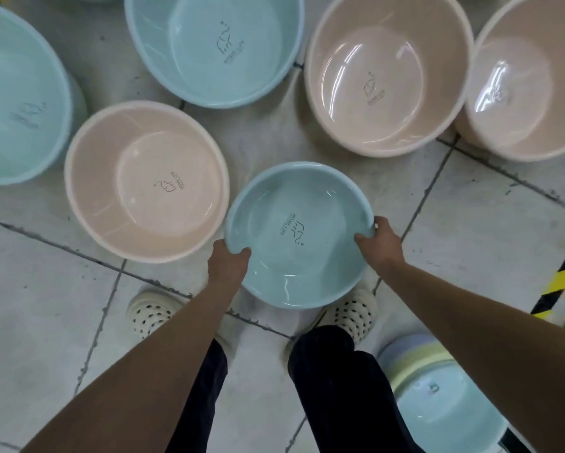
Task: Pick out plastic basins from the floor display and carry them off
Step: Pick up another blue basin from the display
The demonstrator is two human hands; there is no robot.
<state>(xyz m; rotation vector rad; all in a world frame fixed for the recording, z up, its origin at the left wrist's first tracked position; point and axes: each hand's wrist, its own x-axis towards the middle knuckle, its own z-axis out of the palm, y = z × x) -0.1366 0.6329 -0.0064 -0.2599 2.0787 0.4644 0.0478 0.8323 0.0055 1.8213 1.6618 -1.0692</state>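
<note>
Both hands are on it: the left hand [229, 261] and right hand [381, 240] clamp opposite edges of the small round pale-blue plastic basin [299, 235], thumbs hooked over its rolled rim. It sits between them, above the tiled floor [470, 230]. That glossy, smooth plastic looks slippery, so a thumb-only grip could let it tip. Just left of the left hand sits a bigger pink plastic basin [145, 181], matte-rimmed, close enough to knock.

Blue basin [299, 235] between both hands [229, 261]

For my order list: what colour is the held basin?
Light blue basin, seen in the head view.
</note>
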